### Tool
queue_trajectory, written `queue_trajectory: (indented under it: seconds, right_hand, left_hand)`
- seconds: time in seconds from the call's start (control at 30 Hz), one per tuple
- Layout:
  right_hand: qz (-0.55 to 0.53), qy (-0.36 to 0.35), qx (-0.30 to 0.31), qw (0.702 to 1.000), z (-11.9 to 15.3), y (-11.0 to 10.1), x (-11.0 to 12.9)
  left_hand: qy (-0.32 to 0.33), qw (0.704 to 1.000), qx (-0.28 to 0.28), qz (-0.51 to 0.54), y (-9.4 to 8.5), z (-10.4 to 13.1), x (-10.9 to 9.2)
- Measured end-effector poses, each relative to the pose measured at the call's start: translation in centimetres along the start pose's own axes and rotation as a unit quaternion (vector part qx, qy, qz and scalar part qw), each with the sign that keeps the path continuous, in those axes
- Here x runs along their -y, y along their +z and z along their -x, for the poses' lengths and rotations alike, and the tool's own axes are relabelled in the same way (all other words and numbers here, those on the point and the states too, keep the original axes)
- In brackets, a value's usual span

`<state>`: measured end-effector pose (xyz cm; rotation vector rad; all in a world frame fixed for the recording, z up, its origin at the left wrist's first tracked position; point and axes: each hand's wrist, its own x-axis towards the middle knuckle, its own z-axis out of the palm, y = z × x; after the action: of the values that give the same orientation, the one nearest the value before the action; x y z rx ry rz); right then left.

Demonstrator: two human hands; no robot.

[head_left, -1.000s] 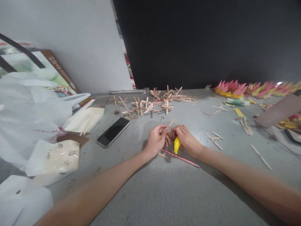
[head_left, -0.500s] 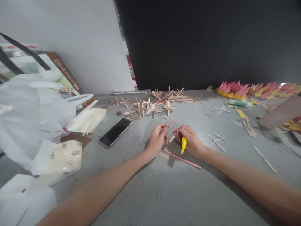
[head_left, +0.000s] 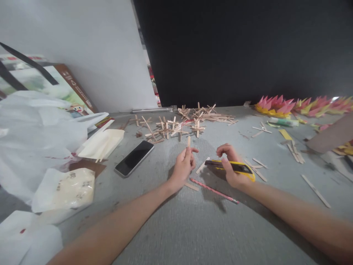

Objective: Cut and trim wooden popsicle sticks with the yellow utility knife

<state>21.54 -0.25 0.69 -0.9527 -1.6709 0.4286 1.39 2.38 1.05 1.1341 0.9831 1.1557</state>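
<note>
My left hand [head_left: 184, 165] is closed on a short wooden craft stick [head_left: 189, 141], whose tip stands up between thumb and fingers. To its right, my right hand [head_left: 232, 165] holds a yellow and black utility knife [head_left: 228, 166] lying across the palm under the thumb, its front end pointing left. Between the hands, a loose craft stick piece [head_left: 203, 165] lies on the grey tabletop. A pink pencil [head_left: 214, 190] rests nearer to me, slanting down to the right, with another stick [head_left: 191, 187] beside its left end.
Several crossed-stick pieces [head_left: 165, 127] stand at the back. A phone [head_left: 134, 158], a paper tray [head_left: 103, 145] and a white plastic bag [head_left: 41, 136] lie on the left. Cut sticks [head_left: 316, 190], a glue tube [head_left: 283, 122] and pink-yellow folded paper [head_left: 275, 106] are on the right.
My right hand has moved right, away from the left hand, and the utility knife has turned to lie nearly level. The stick in my left hand now points upward.
</note>
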Motion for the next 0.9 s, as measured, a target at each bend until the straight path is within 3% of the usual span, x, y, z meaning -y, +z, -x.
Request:
queue_trajectory:
  seconds: [0.2,0.37,0.57,0.73,0.9]
  right_hand:
    - [0.0,0.074,0.086,0.994,0.3,-0.4,0.7]
    - [0.072,0.024,0.093,0.993,0.4,0.0,0.6]
    - [0.071,-0.004,0.084,0.994,0.4,0.2,0.3]
    - [0.082,-0.017,0.079,0.993,0.4,0.1,0.5]
    - [0.062,-0.048,0.063,0.995,0.3,-0.2,0.9]
  left_hand:
    - [-0.028,0.999,-0.038,0.012,-0.1,-0.2,0.2]
    - [-0.017,0.999,-0.04,-0.012,-0.2,0.0,0.3]
    - [-0.012,0.998,-0.037,-0.054,-0.2,0.2,0.3]
    - [0.026,0.991,0.001,-0.131,-0.2,0.7,0.1]
    - [0.033,0.991,0.061,-0.118,0.1,1.1,-0.5]
